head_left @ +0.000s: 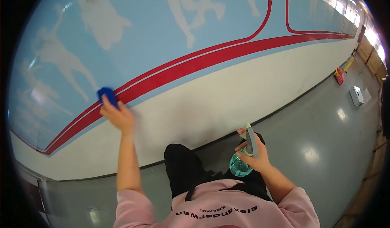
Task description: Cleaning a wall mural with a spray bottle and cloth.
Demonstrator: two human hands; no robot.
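Note:
My left hand (116, 113) reaches up to the wall and presses a dark blue cloth or sponge (107, 97) against it, over the red stripe (162, 78). Whether it is cloth or sponge I cannot tell. Around it the wall (138, 29) is light blue with pale human figures, and white below the stripe. Near my right knee, my right hand (256, 153) is wrapped round the neck of a spray bottle (241, 165). The bottle is clear teal with a grey and pale green trigger head, some fingers lying by the trigger.
Grey glossy floor (300, 126) meets the wall along a dark base strip. Further right lie a red and yellow bundle (339, 76) and a small silver-white box (357, 96). Brown cartons (367, 51) line the far right. My bent knees are close to the wall.

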